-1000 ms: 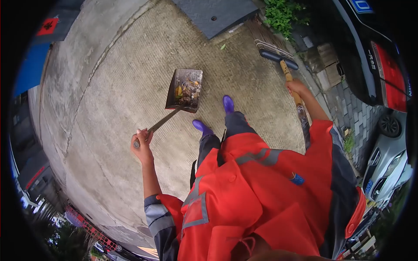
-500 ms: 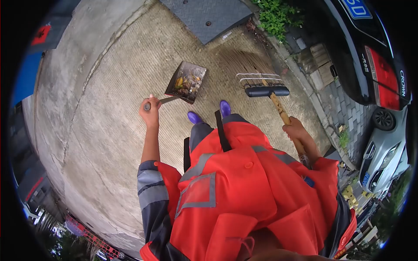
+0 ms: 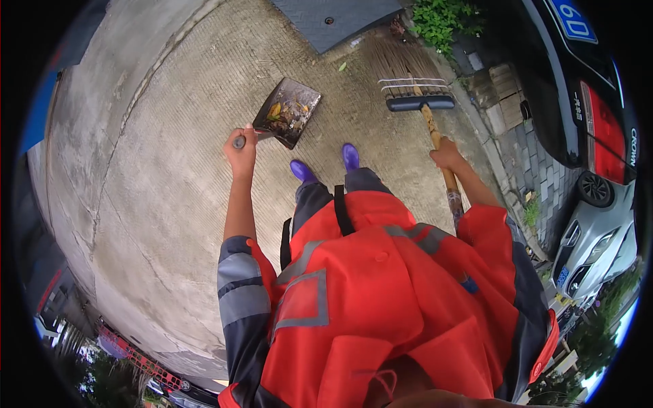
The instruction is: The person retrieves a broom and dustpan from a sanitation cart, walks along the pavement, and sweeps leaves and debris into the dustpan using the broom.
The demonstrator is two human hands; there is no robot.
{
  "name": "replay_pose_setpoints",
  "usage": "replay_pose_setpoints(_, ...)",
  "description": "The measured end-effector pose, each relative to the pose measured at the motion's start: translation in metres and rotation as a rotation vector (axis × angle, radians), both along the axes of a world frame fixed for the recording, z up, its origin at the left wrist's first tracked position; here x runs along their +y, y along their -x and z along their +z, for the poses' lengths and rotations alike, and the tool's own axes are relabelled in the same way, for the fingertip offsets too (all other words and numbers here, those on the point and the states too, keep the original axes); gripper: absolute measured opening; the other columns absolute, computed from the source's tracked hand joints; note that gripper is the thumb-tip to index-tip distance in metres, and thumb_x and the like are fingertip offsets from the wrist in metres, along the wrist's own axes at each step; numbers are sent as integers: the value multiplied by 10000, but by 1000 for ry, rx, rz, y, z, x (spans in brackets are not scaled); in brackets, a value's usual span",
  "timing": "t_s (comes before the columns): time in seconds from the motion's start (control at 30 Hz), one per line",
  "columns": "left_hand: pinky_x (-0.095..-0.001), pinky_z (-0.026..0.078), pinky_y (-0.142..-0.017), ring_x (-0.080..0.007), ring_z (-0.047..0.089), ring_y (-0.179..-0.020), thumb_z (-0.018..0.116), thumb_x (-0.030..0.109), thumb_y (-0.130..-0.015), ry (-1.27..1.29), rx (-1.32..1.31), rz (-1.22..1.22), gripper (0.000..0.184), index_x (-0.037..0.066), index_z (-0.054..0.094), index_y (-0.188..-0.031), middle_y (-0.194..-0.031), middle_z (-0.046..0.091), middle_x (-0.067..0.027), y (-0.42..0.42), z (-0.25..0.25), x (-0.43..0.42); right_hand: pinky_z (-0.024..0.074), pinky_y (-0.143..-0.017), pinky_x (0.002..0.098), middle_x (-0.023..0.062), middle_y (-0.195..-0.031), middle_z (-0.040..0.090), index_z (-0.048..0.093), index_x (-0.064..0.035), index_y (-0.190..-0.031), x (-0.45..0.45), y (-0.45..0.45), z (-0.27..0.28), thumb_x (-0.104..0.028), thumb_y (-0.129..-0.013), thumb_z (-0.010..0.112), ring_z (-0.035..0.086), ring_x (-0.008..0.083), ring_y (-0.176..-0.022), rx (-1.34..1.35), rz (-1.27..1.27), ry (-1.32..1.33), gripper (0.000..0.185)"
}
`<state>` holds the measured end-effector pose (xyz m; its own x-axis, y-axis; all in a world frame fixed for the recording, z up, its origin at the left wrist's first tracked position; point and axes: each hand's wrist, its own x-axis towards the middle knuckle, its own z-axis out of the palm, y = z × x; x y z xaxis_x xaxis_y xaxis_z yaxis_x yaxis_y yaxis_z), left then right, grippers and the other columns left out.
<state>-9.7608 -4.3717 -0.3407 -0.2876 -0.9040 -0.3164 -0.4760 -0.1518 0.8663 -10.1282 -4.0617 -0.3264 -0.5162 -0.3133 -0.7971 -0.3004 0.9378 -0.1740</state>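
Note:
My left hand (image 3: 240, 151) is closed around the handle end of a long-handled dustpan (image 3: 298, 90), left of centre. Yellow and brown leaves (image 3: 277, 115) and dark debris lie inside the pan. In my right hand (image 3: 447, 155) is the wooden handle of a broom (image 3: 420, 103), gripped partway along its length. The broom's wide dark head carries long brown bristles, bound with white cords and fanned out on the concrete near the curb. A small green leaf (image 3: 342, 66) lies on the ground between dustpan and broom.
Grey ramp plates (image 3: 326, 20) sit ahead, beside a green plant (image 3: 442, 24). A curb (image 3: 479, 139) runs along the right, with paving, a black car (image 3: 544, 75) and a silver car (image 3: 592, 238) beyond. My purple boots (image 3: 350, 156) stand on the ridged concrete.
My right hand has moved forward and slightly left, pushing the broom farther ahead; its bristles, blurred before, now look sharp. My left hand and the dustpan have shifted slightly forward.

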Motion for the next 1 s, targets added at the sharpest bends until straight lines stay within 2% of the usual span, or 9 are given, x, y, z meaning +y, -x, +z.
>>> replay_pose_setpoints(0.1,-237,492,-605,-76,492,-639,558,190,-841,-30,35,20,277,-2,494,-652,-668,522,-31,2,-1,-3,500,-614,366,263,-801,575,414,96,-984,26,-24,31,-142,-665,547,606,346,-684,-10,185,-2,419)
replay_pose_setpoints(0.17,-237,492,-602,-79,496,-640,561,188,-839,-47,50,32,274,-2,496,-652,-672,527,-34,3,-1,-5,495,-619,384,268,-777,568,429,78,-936,45,-33,56,-134,-665,547,597,364,-713,-75,227,-10,363)
replay_pose_setpoints(0.33,-243,495,-605,-91,511,-643,564,178,-836,-64,98,49,262,-3,491,-661,-681,537,-45,3,-1,-9,481,-505,364,213,-701,558,433,51,-878,55,-71,125,-131,-662,537,596,289,-578,-337,61,-85,301)
replay_pose_setpoints(0.47,-244,495,-605,-92,510,-634,564,185,-836,-79,113,46,268,-3,490,-661,-684,540,-52,8,5,-7,467,-448,347,187,-667,551,434,53,-863,85,-85,107,-130,-666,537,579,254,-511,-315,-17,17,288)
replay_pose_setpoints(0.53,-241,491,-590,-97,513,-625,561,184,-838,-34,128,31,275,-3,486,-651,-679,541,-57,5,-1,-8,449,-406,318,124,-640,513,413,36,-866,85,-83,100,-137,-673,531,530,187,-471,-341,-189,46,285)
replay_pose_setpoints(0.67,-237,484,-572,-97,514,-618,559,181,-838,-36,109,10,280,0,479,-640,-672,541,-57,11,0,-7,452,-411,314,110,-630,504,419,39,-872,59,-76,81,-140,-677,530,526,180,-476,-263,-251,-25,287)
replay_pose_setpoints(0.83,-231,471,-554,-93,510,-593,559,191,-836,-33,45,60,273,5,490,-648,-657,536,-50,24,10,-3,491,-453,342,194,-683,566,418,91,-876,50,-83,40,-133,-675,552,593,256,-524,-215,-97,-15,330)
replay_pose_setpoints(0.93,-215,383,-470,-62,455,-487,575,178,-818,20,150,151,314,10,487,-568,-541,524,-29,26,7,2,465,-424,345,150,-638,542,424,61,-870,54,-92,51,-123,-670,539,570,223,-501,-198,79,-11,296)
replay_pose_setpoints(1.0,-219,380,-467,-62,456,-488,579,173,-814,53,128,151,321,13,479,-553,-533,520,-27,22,4,2,464,-453,338,134,-632,538,438,50,-874,53,-89,71,-146,-664,551,558,212,-497,-285,32,-51,308)
